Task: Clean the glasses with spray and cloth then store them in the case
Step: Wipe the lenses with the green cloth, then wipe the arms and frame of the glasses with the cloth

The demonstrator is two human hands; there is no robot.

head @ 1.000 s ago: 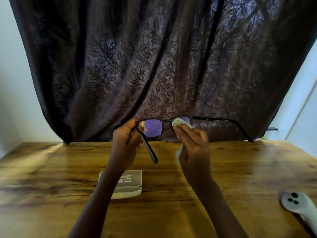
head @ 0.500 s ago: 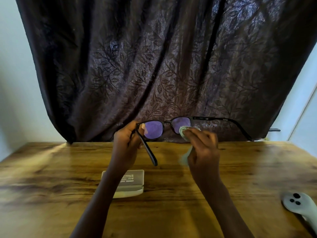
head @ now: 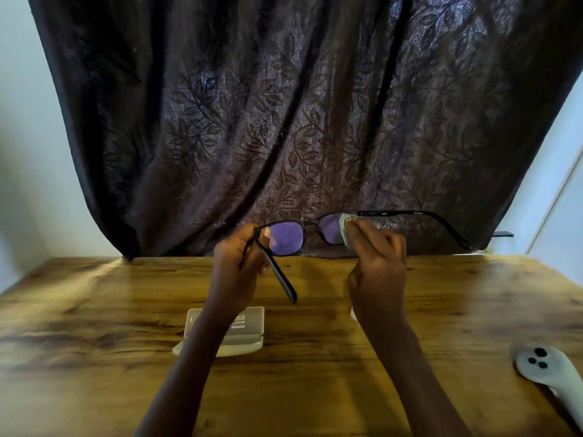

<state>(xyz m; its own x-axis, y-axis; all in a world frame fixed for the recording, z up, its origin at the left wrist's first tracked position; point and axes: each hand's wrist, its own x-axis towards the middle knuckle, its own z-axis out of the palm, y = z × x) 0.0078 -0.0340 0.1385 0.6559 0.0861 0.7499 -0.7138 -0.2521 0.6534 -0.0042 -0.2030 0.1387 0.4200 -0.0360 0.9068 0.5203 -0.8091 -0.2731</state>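
Your left hand (head: 239, 263) is gripping the glasses (head: 285, 239) at their left hinge. The fingers are curling round the frame corner, and a fingertip is showing through the left lens. The left temple arm is pointing down and toward you, running just right of that hand.

Your right hand (head: 378, 263) is pinching a pale green cloth (head: 345, 230) against the right lens, fingers curled over it. The cloth is covering the right part of that lens. The right temple arm is sticking out to the right, well past the hand, and its tip is dipping in front of the curtain (head: 284, 121).

You are holding the glasses up in the air over the far part of the wooden table (head: 94, 310), not touching it. The frame is dark and tilting, right side higher. Both lenses are showing a purple tint.

The pale case (head: 249, 326) is lying on the table near you, left of centre, and your left forearm is hiding part of it. Can't tell if it's open.

A white handheld device (head: 542, 367) with three dark dots is lying at the near right of the table, well apart from the case. The dark leaf-patterned curtain is hanging behind the table's far edge.
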